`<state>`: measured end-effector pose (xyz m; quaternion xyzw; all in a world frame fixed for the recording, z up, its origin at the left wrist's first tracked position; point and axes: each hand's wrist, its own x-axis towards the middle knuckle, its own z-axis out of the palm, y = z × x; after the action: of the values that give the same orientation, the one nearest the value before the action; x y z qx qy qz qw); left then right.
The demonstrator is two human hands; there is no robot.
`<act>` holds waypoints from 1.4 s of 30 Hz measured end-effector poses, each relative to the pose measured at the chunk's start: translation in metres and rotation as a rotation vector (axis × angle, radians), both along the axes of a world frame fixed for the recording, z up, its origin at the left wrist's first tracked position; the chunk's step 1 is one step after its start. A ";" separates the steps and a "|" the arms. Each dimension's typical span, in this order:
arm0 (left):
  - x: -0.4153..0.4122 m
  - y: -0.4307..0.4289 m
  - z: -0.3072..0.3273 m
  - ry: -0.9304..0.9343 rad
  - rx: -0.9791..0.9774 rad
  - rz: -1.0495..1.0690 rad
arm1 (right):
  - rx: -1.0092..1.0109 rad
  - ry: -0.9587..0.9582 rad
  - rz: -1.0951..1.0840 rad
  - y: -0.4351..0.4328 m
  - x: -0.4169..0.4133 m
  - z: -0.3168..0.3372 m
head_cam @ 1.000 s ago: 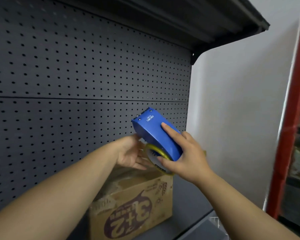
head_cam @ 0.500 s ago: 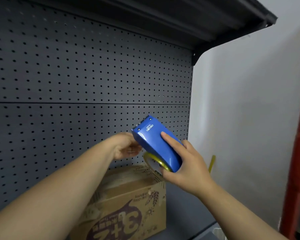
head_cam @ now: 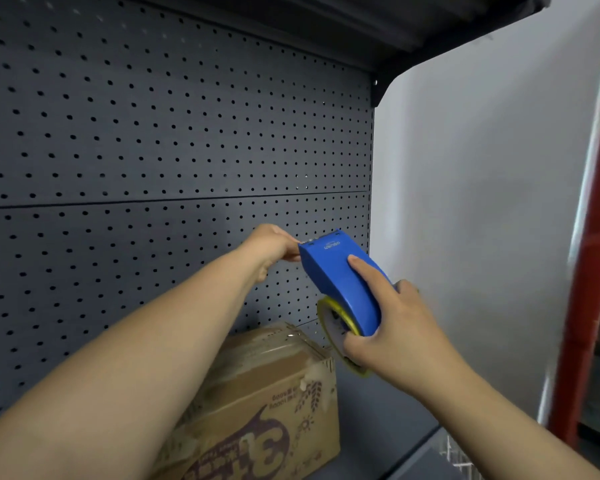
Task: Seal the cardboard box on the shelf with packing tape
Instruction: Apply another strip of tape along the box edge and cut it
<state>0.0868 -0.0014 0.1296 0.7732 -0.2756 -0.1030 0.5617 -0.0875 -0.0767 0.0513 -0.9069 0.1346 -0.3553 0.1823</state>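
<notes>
A brown cardboard box (head_cam: 278, 389) with purple print stands on the dark shelf (head_cam: 388, 424), its top flaps closed and glossy with old tape. Above its right end my right hand (head_cam: 392, 334) grips a blue tape dispenser (head_cam: 340, 282) that carries a yellow-edged tape roll (head_cam: 336, 327). The dispenser's front end points up and to the left. My left hand (head_cam: 274, 247) is at that front end with its fingers pinched together; the tape end itself is too thin to see. Both hands are held well above the box.
A dark pegboard back panel (head_cam: 153, 161) rises behind the box, and another shelf (head_cam: 413, 22) hangs overhead. A pale wall (head_cam: 482, 202) lies to the right, with a red upright post (head_cam: 596, 237) at the far right edge.
Both hands and the dispenser have risen away from the box top. My left hand moved from under the roll up to the dispenser's front end. The view tilted upward.
</notes>
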 end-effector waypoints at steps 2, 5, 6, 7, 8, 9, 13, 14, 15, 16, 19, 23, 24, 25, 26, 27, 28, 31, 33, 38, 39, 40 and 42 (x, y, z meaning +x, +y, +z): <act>0.013 -0.002 -0.004 -0.011 -0.008 -0.004 | -0.004 0.045 -0.018 0.001 -0.008 -0.004; 0.032 -0.002 -0.005 -0.068 0.033 0.003 | 0.007 0.063 -0.028 0.004 -0.015 -0.010; 0.037 -0.004 -0.006 -0.075 0.034 -0.001 | 0.006 0.074 -0.034 0.005 -0.015 -0.011; 0.039 -0.007 -0.008 -0.074 0.030 0.000 | 0.005 0.087 -0.040 0.007 -0.014 -0.011; 0.041 -0.012 -0.010 -0.077 0.027 0.003 | 0.007 0.095 -0.046 0.007 -0.013 -0.011; 0.041 -0.017 -0.012 -0.079 0.032 0.002 | 0.010 0.097 -0.053 0.008 -0.012 -0.010; 0.052 -0.024 -0.019 -0.065 0.009 0.048 | 0.012 0.129 -0.086 0.010 -0.018 -0.011; 0.059 -0.021 -0.019 -0.061 -0.010 0.076 | 0.018 0.133 -0.088 0.012 -0.020 -0.012; 0.065 -0.016 -0.018 -0.061 -0.024 0.095 | 0.031 0.134 -0.085 0.013 -0.022 -0.013; 0.070 -0.013 -0.017 -0.068 -0.023 0.110 | 0.044 0.136 -0.078 0.014 -0.024 -0.013; 0.085 -0.007 -0.016 -0.097 -0.024 0.145 | 0.045 0.175 -0.059 0.021 -0.027 -0.011; 0.090 -0.010 -0.027 -0.112 0.025 0.127 | 0.027 0.240 -0.076 0.023 -0.033 -0.009; 0.092 -0.012 -0.034 -0.130 0.065 0.106 | 0.014 0.277 -0.088 0.022 -0.034 -0.009; 0.094 -0.014 -0.043 -0.151 0.115 0.084 | 0.002 0.315 -0.098 0.022 -0.034 -0.009; 0.096 -0.015 -0.053 -0.175 0.178 0.061 | -0.009 0.347 -0.106 0.021 -0.033 -0.010; 0.099 -0.017 -0.062 -0.203 0.250 0.040 | -0.022 0.371 -0.113 0.021 -0.032 -0.011; 0.101 -0.018 -0.071 -0.229 0.321 0.023 | -0.032 0.386 -0.119 0.020 -0.031 -0.012; 0.104 -0.022 -0.092 -0.249 0.485 -0.006 | -0.019 0.416 -0.130 0.019 -0.029 -0.015; 0.103 -0.026 -0.099 -0.249 0.553 -0.024 | -0.008 0.439 -0.134 0.019 -0.028 -0.017; 0.107 -0.029 -0.116 -0.218 0.619 -0.024 | 0.014 0.441 -0.141 0.016 -0.026 -0.022; 0.108 -0.029 -0.119 -0.214 0.628 -0.026 | 0.015 0.442 -0.140 0.016 -0.026 -0.023; 0.109 -0.029 -0.121 -0.213 0.648 -0.026 | 0.018 0.445 -0.140 0.015 -0.025 -0.024; 0.108 -0.029 -0.122 -0.227 0.702 -0.014 | 0.029 0.450 -0.137 0.014 -0.024 -0.025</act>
<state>0.1947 -0.0309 0.0076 0.9235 -0.2893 -0.1085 0.2275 -0.1111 -0.0625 0.0259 -0.9492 0.2381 -0.1539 0.1364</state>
